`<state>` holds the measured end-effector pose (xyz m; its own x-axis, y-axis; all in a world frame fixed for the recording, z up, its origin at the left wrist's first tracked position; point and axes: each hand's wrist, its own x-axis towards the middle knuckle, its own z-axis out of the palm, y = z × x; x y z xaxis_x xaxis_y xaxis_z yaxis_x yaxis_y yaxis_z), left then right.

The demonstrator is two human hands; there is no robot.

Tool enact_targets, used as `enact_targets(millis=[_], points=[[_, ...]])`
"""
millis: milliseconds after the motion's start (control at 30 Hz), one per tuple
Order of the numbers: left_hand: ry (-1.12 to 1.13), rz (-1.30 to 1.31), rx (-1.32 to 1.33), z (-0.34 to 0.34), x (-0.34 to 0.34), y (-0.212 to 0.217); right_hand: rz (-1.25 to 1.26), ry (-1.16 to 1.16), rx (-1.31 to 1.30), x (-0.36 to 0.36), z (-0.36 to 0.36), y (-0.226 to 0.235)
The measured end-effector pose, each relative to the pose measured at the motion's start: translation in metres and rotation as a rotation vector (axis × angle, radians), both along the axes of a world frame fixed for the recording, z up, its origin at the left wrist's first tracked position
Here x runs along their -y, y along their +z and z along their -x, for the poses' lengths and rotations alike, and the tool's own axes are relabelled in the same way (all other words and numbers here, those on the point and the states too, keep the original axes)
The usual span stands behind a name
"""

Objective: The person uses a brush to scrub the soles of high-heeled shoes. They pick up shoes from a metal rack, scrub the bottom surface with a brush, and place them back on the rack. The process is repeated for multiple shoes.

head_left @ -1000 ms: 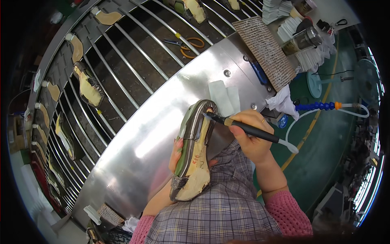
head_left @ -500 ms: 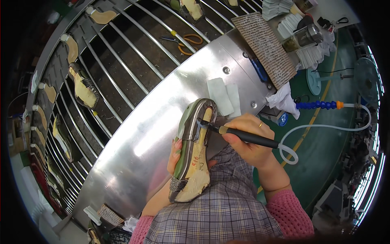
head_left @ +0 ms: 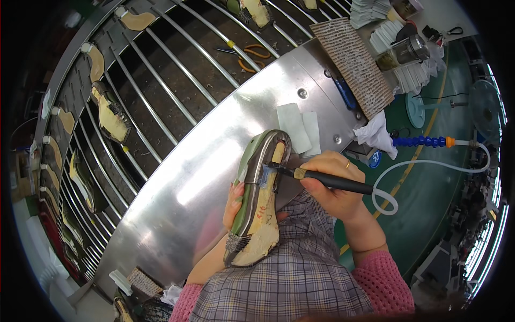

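Observation:
A green shoe upper stretched over a last (head_left: 256, 204) lies sole up above my lap, its heel end nearest to me. My left hand (head_left: 233, 206) grips it from the left side, with fingers partly hidden beneath. In my right hand (head_left: 338, 182) is a black-handled glue brush (head_left: 335, 181) with a translucent tube running from its rear end. The brush head touches the pale sole at mid-length, where a wet bluish smear shows. Two white slips (head_left: 295, 127) lie on the metal table (head_left: 198, 177) just beyond the shoe.
Along the metal bar rack (head_left: 171, 96) sit more lasted shoes (head_left: 112, 118) and tan insole pieces (head_left: 137, 20). Orange-handled scissors (head_left: 255, 58) lie under the bars. At right are a corrugated board (head_left: 354, 64), a glass jar (head_left: 405, 51), a white cloth (head_left: 377, 134) and a blue jointed hose (head_left: 418, 141).
The brush head has shifted slightly along the sole toward me, and the wet smear shows more. My left hand keeps its grip on the shoe.

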<state>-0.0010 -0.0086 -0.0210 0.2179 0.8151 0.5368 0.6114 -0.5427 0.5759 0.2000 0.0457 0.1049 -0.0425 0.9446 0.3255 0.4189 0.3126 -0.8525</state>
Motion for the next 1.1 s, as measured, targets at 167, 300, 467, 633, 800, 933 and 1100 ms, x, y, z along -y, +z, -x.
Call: enact_targets(millis=[167,300,467,633,800,933,1100], points=[[-0.076,-0.021,0.259,-0.009,-0.007,-0.005,0.100,0.116,-0.076,0.007,0.000,0.006],[-0.063,-0.014,0.251,-0.015,-0.009,0.004,0.320,0.099,-0.344,0.010,0.000,0.009],[-0.082,-0.043,0.151,-0.012,-0.012,0.005,0.384,-0.077,-0.267,0.008,0.001,0.010],[0.001,-0.131,0.302,-0.014,-0.005,-0.019,0.143,0.011,0.116,0.010,0.002,0.024],[-0.041,-0.058,0.292,-0.011,-0.003,-0.022,0.072,-0.042,-0.044,0.015,0.000,0.009],[-0.100,0.012,0.297,-0.006,0.000,-0.027,0.125,-0.015,-0.099,0.015,0.000,0.001],[-0.165,0.164,0.149,0.012,0.012,-0.049,0.253,0.053,-0.195,0.017,-0.003,0.002]])
